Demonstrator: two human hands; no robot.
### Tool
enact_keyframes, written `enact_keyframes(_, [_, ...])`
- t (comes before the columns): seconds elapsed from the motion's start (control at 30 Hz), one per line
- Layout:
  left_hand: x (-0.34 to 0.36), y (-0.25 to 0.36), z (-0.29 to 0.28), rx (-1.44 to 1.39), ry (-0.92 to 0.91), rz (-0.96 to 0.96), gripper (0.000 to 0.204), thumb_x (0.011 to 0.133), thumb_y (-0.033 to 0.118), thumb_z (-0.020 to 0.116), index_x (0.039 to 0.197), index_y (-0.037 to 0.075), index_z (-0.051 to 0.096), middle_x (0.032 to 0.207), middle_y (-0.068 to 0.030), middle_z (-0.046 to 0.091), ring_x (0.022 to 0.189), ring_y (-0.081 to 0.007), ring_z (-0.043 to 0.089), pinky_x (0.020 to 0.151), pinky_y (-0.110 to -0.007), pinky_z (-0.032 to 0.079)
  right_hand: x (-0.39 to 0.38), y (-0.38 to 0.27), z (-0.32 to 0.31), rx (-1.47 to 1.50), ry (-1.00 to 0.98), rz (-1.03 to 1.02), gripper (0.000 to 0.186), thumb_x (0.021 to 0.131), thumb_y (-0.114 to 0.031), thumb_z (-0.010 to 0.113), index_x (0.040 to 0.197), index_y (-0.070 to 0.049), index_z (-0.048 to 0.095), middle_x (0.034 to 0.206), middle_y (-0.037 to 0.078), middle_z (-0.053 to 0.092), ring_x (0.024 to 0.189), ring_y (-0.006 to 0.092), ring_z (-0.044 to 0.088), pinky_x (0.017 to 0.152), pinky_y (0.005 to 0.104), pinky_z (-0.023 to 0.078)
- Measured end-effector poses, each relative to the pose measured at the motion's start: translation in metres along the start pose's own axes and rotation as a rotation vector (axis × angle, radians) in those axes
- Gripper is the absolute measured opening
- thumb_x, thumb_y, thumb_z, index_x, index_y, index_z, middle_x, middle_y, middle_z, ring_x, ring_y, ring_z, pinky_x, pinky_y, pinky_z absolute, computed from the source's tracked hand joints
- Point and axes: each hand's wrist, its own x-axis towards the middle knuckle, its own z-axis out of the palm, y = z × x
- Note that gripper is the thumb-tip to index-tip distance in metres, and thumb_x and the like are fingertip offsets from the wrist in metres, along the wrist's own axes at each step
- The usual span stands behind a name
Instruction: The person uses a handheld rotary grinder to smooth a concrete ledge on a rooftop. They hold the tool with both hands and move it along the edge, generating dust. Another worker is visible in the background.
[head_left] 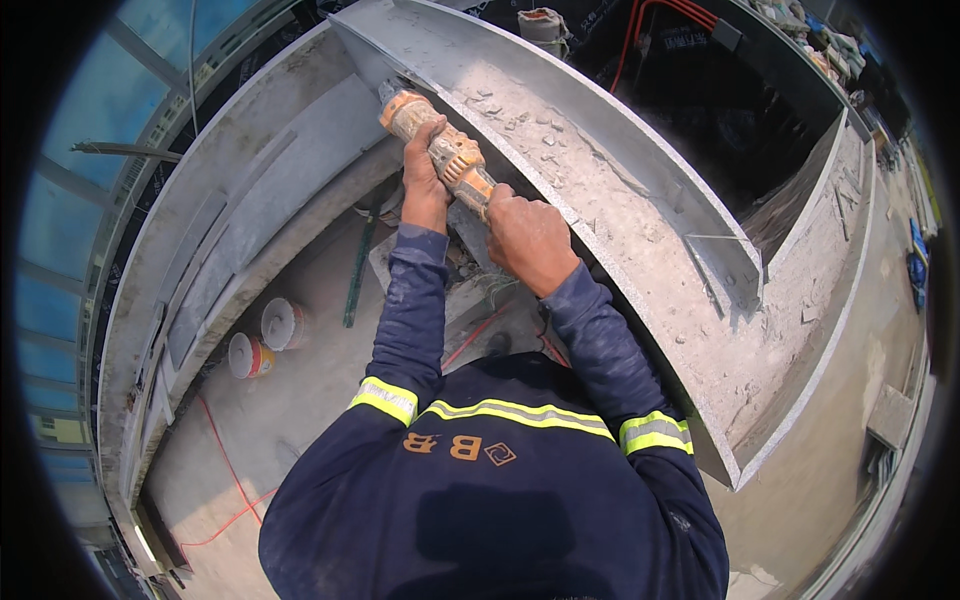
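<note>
A dusty orange angle grinder (447,150) lies slantwise in both my hands, its head pointing to the far left. My left hand (424,178) is wrapped round the middle of its body. At the near end, my right hand (530,238) is closed round the rear grip. The grinder's head (393,97) is against or just beside the inner edge of a grey stone-slab trough (570,205), close to the corner where a slab joins it. I cannot make out the disc clearly or tell whether it touches the stone.
Stone chips and dust lie in the trough. A curved slab wall (225,190) runs along the left. Two buckets (283,323) and a green strip (357,270) are on the floor below, with a red cable (228,460). A dark pit (720,110) opens beyond the trough.
</note>
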Motion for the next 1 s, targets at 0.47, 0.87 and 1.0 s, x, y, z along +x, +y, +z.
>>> enact_keyframes(0.47, [0.022, 0.004, -0.006, 0.052, 0.005, 0.015, 0.038, 0.081, 0.023, 0.074, 0.104, 0.000, 0.054, 0.080, -0.0162, 0.063, 0.066, -0.0320, 0.068, 0.060, -0.046, 0.062, 0.021, 0.004, 0.022, -0.028, 0.034, 0.018, 0.019, 0.077, -0.007, 0.066, 0.090, 0.003, 0.057, 0.075, 0.023, 0.070, 0.070, 0.0378, 0.072, 0.061, 0.0461, 0.058])
enact_keyframes(0.87, [0.009, 0.003, 0.000, 0.026, 0.021, -0.010, 0.041, 0.080, 0.021, 0.075, 0.107, 0.000, 0.053, 0.081, -0.0167, 0.062, 0.068, -0.0333, 0.069, 0.061, -0.047, 0.061, 0.011, 0.005, 0.017, -0.017, 0.057, -0.009, 0.023, 0.074, -0.008, 0.070, 0.089, 0.003, 0.056, 0.073, 0.023, 0.069, 0.069, 0.0377, 0.072, 0.059, 0.0449, 0.058])
enact_keyframes(1.0, [0.001, 0.001, 0.000, 0.018, -0.011, -0.004, 0.037, 0.080, 0.020, 0.075, 0.104, 0.000, 0.054, 0.080, -0.0162, 0.063, 0.067, -0.0326, 0.069, 0.060, -0.047, 0.061, 0.000, 0.004, 0.004, 0.023, 0.016, -0.035, 0.024, 0.074, -0.008, 0.069, 0.089, 0.003, 0.054, 0.072, 0.024, 0.068, 0.067, 0.0382, 0.072, 0.058, 0.0451, 0.057])
